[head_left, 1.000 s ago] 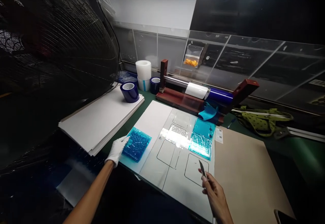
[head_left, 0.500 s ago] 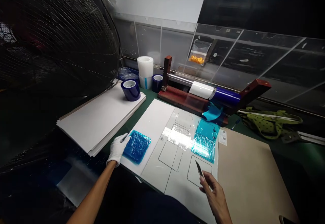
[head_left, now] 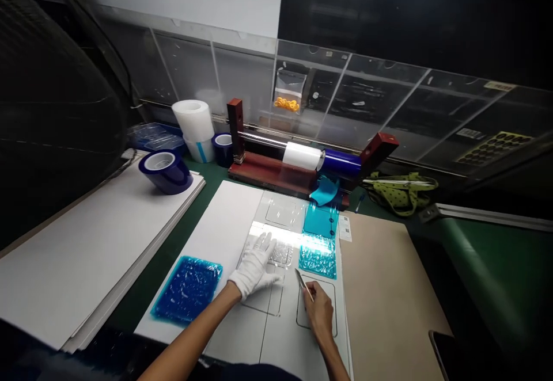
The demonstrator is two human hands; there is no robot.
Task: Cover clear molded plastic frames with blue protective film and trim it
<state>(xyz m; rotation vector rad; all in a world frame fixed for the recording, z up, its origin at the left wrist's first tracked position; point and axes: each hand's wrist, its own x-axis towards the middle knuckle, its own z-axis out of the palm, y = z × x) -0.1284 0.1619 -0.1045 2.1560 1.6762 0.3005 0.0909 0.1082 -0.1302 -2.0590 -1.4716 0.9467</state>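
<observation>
While my bare right hand (head_left: 318, 309) pinches a slim pointed tool (head_left: 303, 283) at the lower centre of the frame, its tip is on or just above the outlined pale board (head_left: 280, 341); I cannot tell which. My gloved left hand (head_left: 254, 266) is spread, fingers apart and gripping nothing, over the clear film (head_left: 283, 254) in the middle of the frame, and its fingertips seem to rest on it. At the lower left, a deep-blue pile of film (head_left: 188, 289) lies on a white sheet (head_left: 224, 214).

As I judge it, the work is part-way: teal film (head_left: 317, 261) covers the outlines on the board's upper right, clear film lies over those beside them, and the two nearest outlines look bare, though my glove partly hides one, so those may be what remains.

Farther back, a dark blue roll (head_left: 175, 178) rests on a white stack (head_left: 95, 243) at the left. A red-brown stand (head_left: 272, 172) near the centre carries a white roll (head_left: 302, 155) and a blue roll (head_left: 343, 162), with a teal scrap (head_left: 325, 191) at its front.
</observation>
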